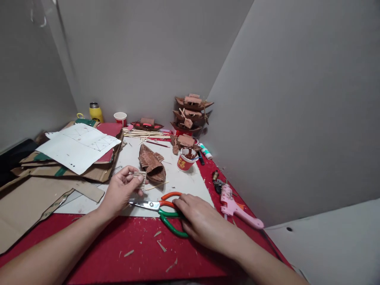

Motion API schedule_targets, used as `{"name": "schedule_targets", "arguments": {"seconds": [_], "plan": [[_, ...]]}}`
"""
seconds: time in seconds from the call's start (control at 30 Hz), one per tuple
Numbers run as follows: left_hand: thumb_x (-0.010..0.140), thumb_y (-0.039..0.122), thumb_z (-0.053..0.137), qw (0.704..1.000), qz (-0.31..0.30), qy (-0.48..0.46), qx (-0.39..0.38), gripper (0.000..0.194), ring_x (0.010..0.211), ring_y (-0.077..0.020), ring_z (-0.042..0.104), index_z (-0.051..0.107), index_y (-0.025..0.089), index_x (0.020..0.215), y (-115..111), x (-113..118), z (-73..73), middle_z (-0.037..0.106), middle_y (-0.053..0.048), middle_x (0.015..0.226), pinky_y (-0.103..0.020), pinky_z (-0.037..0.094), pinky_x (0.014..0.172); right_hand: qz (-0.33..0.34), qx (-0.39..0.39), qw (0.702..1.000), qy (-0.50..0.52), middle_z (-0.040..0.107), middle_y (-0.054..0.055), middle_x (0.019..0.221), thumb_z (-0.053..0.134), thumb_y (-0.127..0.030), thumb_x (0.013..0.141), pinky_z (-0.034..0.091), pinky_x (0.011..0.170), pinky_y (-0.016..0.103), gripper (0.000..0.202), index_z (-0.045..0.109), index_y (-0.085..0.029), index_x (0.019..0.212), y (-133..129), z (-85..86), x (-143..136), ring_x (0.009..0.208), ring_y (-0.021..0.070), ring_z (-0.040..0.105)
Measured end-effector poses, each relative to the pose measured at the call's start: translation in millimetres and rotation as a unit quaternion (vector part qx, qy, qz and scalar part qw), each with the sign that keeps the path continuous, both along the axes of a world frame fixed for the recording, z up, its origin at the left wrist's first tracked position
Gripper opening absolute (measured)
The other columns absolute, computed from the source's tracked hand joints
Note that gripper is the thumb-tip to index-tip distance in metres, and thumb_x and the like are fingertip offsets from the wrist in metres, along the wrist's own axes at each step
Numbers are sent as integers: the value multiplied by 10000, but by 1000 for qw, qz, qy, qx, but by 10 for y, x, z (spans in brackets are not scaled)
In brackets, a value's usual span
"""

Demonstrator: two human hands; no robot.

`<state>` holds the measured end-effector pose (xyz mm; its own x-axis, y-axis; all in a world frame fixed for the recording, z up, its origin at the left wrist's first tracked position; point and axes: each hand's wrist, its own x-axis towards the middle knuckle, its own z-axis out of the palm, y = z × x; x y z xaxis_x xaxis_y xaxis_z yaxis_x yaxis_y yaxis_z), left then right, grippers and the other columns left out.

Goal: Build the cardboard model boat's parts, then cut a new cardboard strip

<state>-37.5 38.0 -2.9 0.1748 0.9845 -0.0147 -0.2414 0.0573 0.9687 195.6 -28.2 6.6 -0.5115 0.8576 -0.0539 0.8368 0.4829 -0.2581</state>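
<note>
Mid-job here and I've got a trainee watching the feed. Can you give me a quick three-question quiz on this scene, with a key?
1. True or false: the left hand is pinching a small ridged piece.
2. Which thing is the right hand touching?
A) a yellow bottle
B) the scissors
C) a sheet of paper with drawn lines
3. Fill in the blank: in the picture, the pink glue gun lies to the ___ of the cup smeared brown inside.

Key: 1. True. 2. B. 3. right.
</note>
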Motion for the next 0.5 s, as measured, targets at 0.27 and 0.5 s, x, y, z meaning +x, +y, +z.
{"name": "schedule_targets", "arguments": {"seconds": [0.27,0.5], "plan": [[711,344,774,997,21,-25,68,299,607,-125,652,632,137,872,87,-181,168,711,-29,754,-244,555,592,-47,-67,996,-29,662,48,812,553,-121,646,345,585,270,237,571,-196,870,-113,18,12,702,195,592],[734,364,755,995,8,-87,56,319,631,-159,708,569,159,894,128,-294,261,748,-56,816,-247,556,594,-89,-87,954,273,641,45,845,549,-266,807,445,666,282,110,527,-211,899,-260,-144,54,759,193,583]]}}
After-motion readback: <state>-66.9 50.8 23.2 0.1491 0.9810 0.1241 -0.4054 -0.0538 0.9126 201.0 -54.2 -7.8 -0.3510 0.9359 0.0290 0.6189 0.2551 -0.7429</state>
